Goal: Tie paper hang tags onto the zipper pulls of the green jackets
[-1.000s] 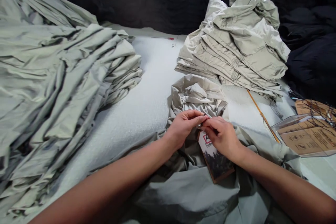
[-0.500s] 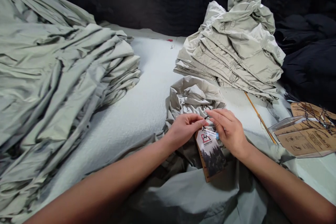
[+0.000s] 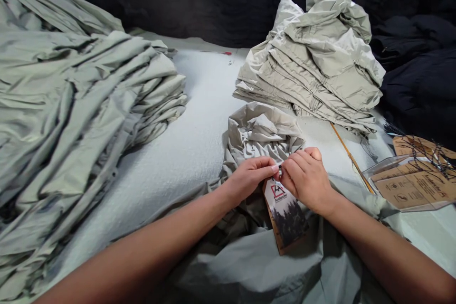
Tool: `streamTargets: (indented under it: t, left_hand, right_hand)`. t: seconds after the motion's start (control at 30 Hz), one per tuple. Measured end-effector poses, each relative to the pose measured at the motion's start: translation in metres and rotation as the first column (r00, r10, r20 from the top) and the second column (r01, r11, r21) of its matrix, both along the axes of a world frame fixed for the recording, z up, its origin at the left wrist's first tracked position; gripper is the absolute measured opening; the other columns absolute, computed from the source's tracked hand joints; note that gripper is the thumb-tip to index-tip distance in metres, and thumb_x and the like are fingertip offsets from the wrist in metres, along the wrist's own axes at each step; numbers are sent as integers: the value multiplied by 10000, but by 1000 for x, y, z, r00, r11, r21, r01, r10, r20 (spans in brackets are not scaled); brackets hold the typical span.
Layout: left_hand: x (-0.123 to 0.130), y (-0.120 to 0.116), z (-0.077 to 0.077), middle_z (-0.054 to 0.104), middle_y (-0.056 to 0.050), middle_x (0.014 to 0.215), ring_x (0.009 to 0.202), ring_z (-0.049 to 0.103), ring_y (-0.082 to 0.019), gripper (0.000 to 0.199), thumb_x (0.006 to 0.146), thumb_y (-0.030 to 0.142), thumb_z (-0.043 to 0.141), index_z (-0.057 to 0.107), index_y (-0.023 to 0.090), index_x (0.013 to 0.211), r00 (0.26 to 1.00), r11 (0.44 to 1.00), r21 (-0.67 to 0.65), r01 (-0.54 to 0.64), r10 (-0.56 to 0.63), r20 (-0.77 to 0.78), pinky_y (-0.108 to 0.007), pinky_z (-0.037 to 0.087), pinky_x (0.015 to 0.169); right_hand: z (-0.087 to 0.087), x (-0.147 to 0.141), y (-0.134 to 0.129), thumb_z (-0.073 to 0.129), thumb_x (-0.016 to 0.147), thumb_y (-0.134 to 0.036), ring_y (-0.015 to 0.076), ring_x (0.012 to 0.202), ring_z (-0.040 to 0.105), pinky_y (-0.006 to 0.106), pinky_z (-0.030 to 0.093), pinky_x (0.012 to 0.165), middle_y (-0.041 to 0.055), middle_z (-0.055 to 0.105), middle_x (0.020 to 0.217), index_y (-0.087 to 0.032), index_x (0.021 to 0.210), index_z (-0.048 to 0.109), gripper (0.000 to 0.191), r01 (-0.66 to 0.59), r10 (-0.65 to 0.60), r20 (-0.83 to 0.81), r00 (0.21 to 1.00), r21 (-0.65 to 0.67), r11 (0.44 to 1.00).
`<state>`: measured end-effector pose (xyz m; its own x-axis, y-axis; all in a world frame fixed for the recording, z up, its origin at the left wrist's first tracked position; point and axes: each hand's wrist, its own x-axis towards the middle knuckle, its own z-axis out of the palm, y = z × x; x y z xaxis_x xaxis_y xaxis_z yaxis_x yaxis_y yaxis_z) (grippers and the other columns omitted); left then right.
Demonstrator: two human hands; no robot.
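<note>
Over the bunched pale garment [image 3: 261, 135], what are the hands doing?

"Left hand [image 3: 247, 180] pinches and right hand [image 3: 304, 180] curls closed, both at a small dark fastener [image 3: 280, 170]."

And the tag?

"Avalanche hang tag [image 3: 286, 216] lies just below them, beside the right hand."

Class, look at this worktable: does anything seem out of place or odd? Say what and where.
A thin orange rod lies loose on the white table, slanting beside the folded stack of garments; dark cords tangle over the clear tray of tags.
</note>
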<state>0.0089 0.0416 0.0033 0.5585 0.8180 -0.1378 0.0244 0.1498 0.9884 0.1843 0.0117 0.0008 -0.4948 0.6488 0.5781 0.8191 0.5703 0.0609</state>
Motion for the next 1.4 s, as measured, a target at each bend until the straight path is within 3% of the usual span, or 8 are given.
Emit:
streamTargets:
  t: [0.37, 0.6, 0.7, 0.77, 0.9, 1.03, 1.2, 1.4]
  left_hand:
    - [1, -2, 1, 482, 25, 615, 591, 399, -105, 283, 722, 389, 668, 545, 151, 630, 998, 998, -57, 21, -18, 56, -233, 305, 578]
    - [0, 2, -9, 579, -12, 745, 678, 504, -126, 305, 801, 447, 616, 590, 144, 774, 995, 997, -27, -66, 67, 71, -239, 395, 655]
    - [-4, 8, -7, 629, -37, 854, 803, 567, -160, 219, 849, 361, 532, 609, 155, 863, 999, 991, 123, -51, 53, -13, -266, 439, 751]
    - [-11, 12, -3, 641, -37, 888, 848, 572, -171, 163, 841, 268, 508, 625, 169, 898, 975, 946, 322, 36, 38, -219, -273, 445, 774]
    - [-27, 18, 10, 639, -20, 824, 772, 562, -167, 111, 769, 176, 569, 632, 178, 860, 730, 777, 503, 379, 83, -679, -258, 427, 697]
    - [-37, 21, 17, 670, -16, 891, 811, 586, -169, 165, 735, 187, 655, 648, 189, 900, 583, 712, 454, 535, 78, -809, -232, 419, 688]
    - [-49, 19, 15, 655, -18, 909, 834, 590, -170, 193, 742, 189, 699, 647, 188, 928, 633, 629, 545, 554, 107, -767, -238, 439, 722]
    - [-56, 8, 4, 642, -40, 875, 868, 586, -194, 114, 769, 195, 695, 654, 167, 872, 675, 592, 636, 496, 199, -711, -274, 449, 756]
  right_hand:
    - [-4, -3, 2, 490, 819, -179, 169, 642, 474, 359, 278, 717, 7, 518, 597, -196, 607, 470, 214, 39, -45, -151, 987, -42, 998]
    - [-5, 7, 6, 504, 926, -285, 176, 754, 567, 288, 363, 699, 30, 624, 779, -174, 931, 611, 154, -37, -121, -388, 914, -375, 926]
    - [0, 10, 1, 550, 907, -330, 172, 712, 564, 264, 356, 627, 29, 639, 784, -192, 867, 624, 162, 41, -241, -304, 922, -542, 840]
    - [1, 10, -2, 623, 856, -373, 167, 672, 560, 258, 346, 603, 20, 651, 768, -203, 845, 642, 172, 78, -270, -209, 940, -640, 765]
    - [-1, 7, -3, 749, 732, -399, 164, 701, 570, 248, 365, 614, 17, 667, 815, -208, 891, 674, 259, 77, -282, -163, 945, -731, 678]
    - [-4, 4, 2, 779, 685, -311, 132, 650, 542, 229, 351, 577, -14, 641, 739, -203, 868, 669, 239, 14, -318, -207, 925, -820, 573]
    - [-3, 0, 7, 833, 580, -196, 117, 642, 510, 222, 332, 562, -35, 595, 701, -187, 876, 614, 368, -60, -384, -254, 888, -891, 450]
    - [7, 2, 14, 851, 550, -180, 89, 506, 455, 206, 303, 463, -64, 527, 555, -159, 807, 607, 354, -234, -472, -302, 828, -952, 199]
